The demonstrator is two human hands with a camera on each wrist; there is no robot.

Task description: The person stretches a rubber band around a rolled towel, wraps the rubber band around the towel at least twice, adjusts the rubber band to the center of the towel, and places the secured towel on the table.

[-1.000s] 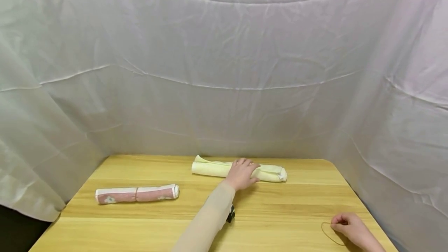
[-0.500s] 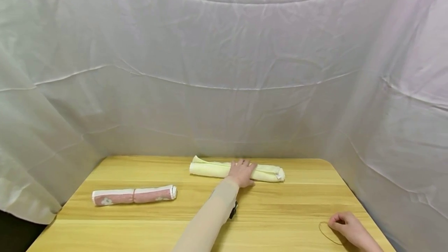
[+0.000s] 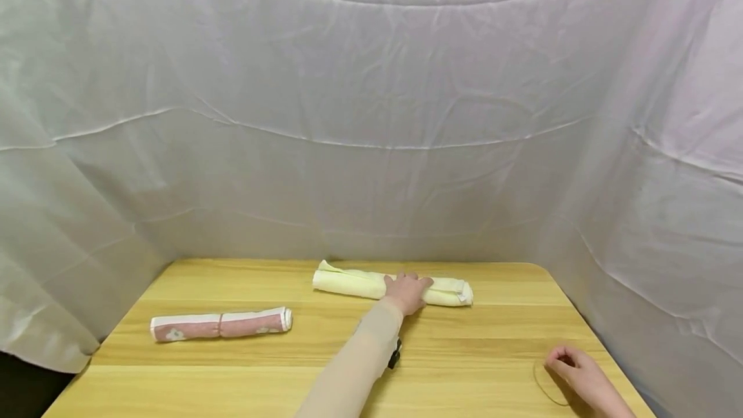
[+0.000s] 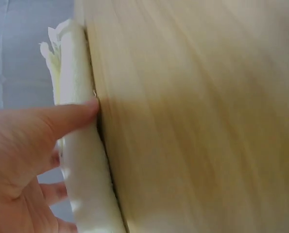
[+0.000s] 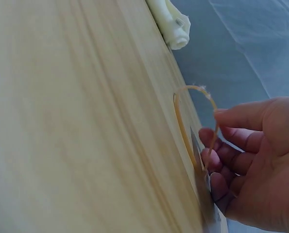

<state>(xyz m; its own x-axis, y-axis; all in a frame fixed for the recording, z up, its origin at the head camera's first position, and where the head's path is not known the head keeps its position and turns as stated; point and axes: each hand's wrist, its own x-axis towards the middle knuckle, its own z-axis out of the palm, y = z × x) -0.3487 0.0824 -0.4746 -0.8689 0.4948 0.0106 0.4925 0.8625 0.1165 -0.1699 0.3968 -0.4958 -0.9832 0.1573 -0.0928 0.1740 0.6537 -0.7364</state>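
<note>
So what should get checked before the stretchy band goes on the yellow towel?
1. Yellow towel rolled up: ok, it lies as a roll at the back of the table.
2. Left hand steadying the roll: ok, it rests on the roll's middle, thumb at the near side.
3. Rubber band in the right hand: ok, the fingers pinch it, and part of the loop is off the wood.
4. Band whole, not snapped: cannot tell, part is hidden behind the fingers.
5. Path from band to roll: ok, only bare wood lies between them.
6. Pink towel out of the way: ok, it lies off to the left, already banded.
</note>
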